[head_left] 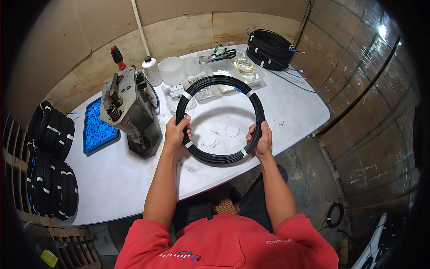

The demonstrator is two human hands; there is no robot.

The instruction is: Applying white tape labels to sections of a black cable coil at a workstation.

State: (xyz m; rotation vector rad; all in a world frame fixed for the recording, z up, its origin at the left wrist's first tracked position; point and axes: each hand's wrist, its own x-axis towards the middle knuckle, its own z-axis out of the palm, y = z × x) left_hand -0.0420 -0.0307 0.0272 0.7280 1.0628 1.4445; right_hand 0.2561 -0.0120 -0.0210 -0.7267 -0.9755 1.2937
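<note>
Both my hands hold up one coil of black cable (209,158), bound with several white tape bands, over the white table (286,121). My left hand (176,131) is closed round the coil's left side, where a small blue piece shows by the fingers. Round its right side my right hand (263,139) is closed, thumb on the near face. Another bit of blue shows at the coil's upper right. Left of the coil stands a grey metal hand press (130,105) with a red-and-black handle. A blue tray (114,138) full of small blue parts lies beyond it.
Stacked black coils stand at the back right (269,49) and the left edge (53,166). Along the back are a white bottle (152,71), a round white tub (171,69), clear bins, scissors (226,54) and a tape roll (245,66). A small coil (334,215) lies on the floor at right.
</note>
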